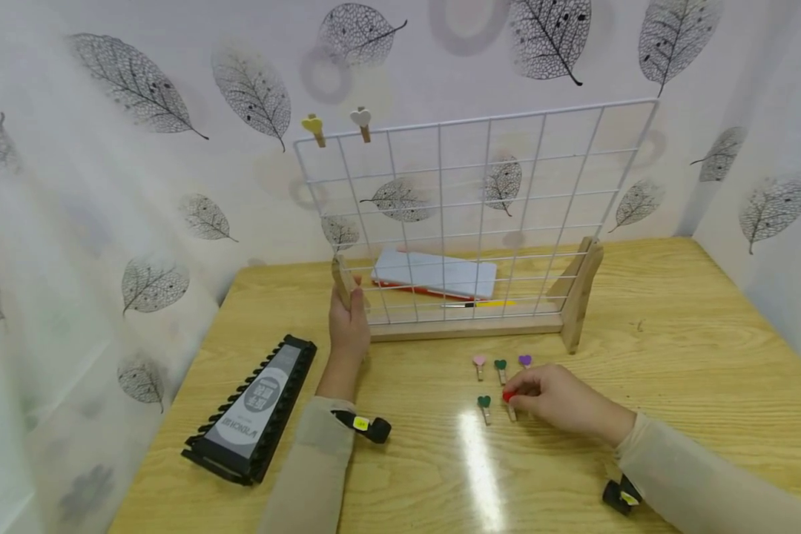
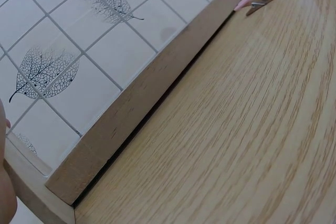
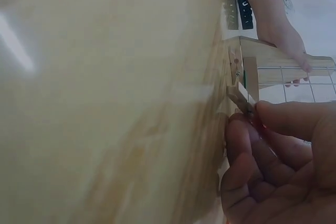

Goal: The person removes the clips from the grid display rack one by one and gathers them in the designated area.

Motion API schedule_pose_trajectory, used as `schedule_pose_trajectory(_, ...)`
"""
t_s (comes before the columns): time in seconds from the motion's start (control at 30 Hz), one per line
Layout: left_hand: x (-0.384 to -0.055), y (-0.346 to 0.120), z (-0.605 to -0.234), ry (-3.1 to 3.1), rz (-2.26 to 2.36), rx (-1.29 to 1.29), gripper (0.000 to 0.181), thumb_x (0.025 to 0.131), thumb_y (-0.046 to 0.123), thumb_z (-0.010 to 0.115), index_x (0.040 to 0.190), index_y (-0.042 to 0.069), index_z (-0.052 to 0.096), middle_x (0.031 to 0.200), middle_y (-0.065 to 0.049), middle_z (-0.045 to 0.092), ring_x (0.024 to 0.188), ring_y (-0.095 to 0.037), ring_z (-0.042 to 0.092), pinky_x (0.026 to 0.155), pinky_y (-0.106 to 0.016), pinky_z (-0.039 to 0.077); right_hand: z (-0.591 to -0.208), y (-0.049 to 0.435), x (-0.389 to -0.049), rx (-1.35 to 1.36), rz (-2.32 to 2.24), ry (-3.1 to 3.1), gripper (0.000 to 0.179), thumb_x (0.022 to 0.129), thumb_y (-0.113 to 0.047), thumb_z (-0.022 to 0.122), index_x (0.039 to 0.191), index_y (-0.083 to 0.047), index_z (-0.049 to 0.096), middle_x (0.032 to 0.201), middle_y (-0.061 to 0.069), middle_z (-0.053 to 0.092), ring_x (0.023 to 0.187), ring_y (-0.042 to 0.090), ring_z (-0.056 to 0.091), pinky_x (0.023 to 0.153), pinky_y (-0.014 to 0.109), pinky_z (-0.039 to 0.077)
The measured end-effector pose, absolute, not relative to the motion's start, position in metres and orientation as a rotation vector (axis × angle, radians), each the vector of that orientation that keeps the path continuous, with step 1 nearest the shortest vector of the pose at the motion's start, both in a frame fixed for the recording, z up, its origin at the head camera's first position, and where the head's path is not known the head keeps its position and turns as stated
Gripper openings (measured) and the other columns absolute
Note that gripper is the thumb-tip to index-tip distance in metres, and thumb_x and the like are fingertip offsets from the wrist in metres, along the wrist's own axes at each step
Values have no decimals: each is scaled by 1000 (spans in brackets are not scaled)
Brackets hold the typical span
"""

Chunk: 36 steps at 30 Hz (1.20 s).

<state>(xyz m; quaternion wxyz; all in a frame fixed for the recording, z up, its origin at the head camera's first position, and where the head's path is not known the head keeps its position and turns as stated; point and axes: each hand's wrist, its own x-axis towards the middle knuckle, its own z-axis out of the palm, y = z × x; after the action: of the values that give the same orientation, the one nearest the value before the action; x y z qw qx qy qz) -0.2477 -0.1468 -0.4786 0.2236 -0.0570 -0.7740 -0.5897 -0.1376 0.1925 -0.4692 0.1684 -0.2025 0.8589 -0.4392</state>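
Note:
My right hand (image 1: 561, 400) pinches a small wooden clothespin with a red heart (image 1: 509, 397) between thumb and fingertips, low over the table. In the right wrist view the clothespin's wooden end (image 3: 239, 97) sticks out past the fingers. Around it lie a pink-heart clothespin (image 1: 480, 365), two green-heart ones, one of them (image 1: 484, 408) nearer the front, and a purple-heart one (image 1: 524, 360). My left hand (image 1: 349, 326) grips the left wooden upright (image 1: 342, 280) of a stand that holds a white wire grid (image 1: 440, 170). Yellow-heart (image 1: 314, 127) and white-heart (image 1: 362, 122) clothespins are clipped on the grid's top edge.
Behind the grid lie a pale flat case (image 1: 434, 274) and a yellow and black pen-like tool (image 1: 480, 304). A black toothed rack with a grey label (image 1: 254, 408) lies at the left. The stand's right upright (image 1: 582, 297) and a leaf-print curtain (image 1: 173, 185) bound the back.

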Motion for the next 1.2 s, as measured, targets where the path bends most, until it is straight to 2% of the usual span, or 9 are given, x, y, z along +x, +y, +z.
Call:
schedule_pose_trajectory(0.27, -249, -145, -478, -2113, -1638, -140, 30, 109, 10, 41, 136, 1, 49, 102, -29, 54, 88, -41, 53, 84, -55, 44, -472, 191, -140, -601, -1152, 2478, 11, 95, -15, 70, 103, -11, 77, 102, -1, 74, 85, 4, 61, 70, 24, 51)
schedule_pose_trajectory(0.37, -249, -145, -478, -2119, -1626, -149, 29, 109, 13, 42, 135, 1, 50, 102, -29, 55, 89, -39, 53, 84, -53, 44, -472, 190, -141, -616, -1133, 2475, 10, 95, -16, 71, 101, -12, 77, 99, -3, 74, 83, 4, 60, 69, 24, 50)
schedule_pose_trajectory(0.6, -248, -147, -478, -2152, -1597, -157, 38, 110, 32, 39, 133, 5, 50, 105, -29, 56, 92, -38, 55, 87, -53, 46, -470, 189, -141, -626, -1132, 2462, 10, 95, -17, 71, 101, -11, 77, 93, -6, 72, 78, 3, 59, 67, 24, 50)
schedule_pose_trajectory(0.77, -248, -147, -478, -2138, -1599, -163, 35, 110, 29, 40, 133, 4, 51, 101, -28, 56, 88, -33, 54, 84, -51, 45, -462, 190, -141, -598, -1131, 2505, 16, 97, -21, 70, 105, -9, 74, 87, -7, 68, 76, 5, 58, 65, 25, 50)
schedule_pose_trajectory(0.97, -248, -145, -476, -2118, -1638, -133, 29, 110, 18, 42, 134, 4, 52, 103, -30, 56, 91, -43, 56, 85, -55, 45, -442, 191, -147, -626, -1145, 2677, 17, 99, -24, 67, 107, -11, 74, 89, -5, 69, 76, 6, 58, 65, 26, 49)
schedule_pose_trajectory(1.2, -238, -140, -463, -2141, -1651, -111, 31, 110, 9, 37, 134, -6, 48, 105, -32, 54, 97, -52, 53, 88, -59, 43, -417, 190, -157, -777, -1238, 2860, 9, 98, -18, 68, 103, -16, 76, 90, -9, 68, 76, 6, 56, 66, 27, 48)
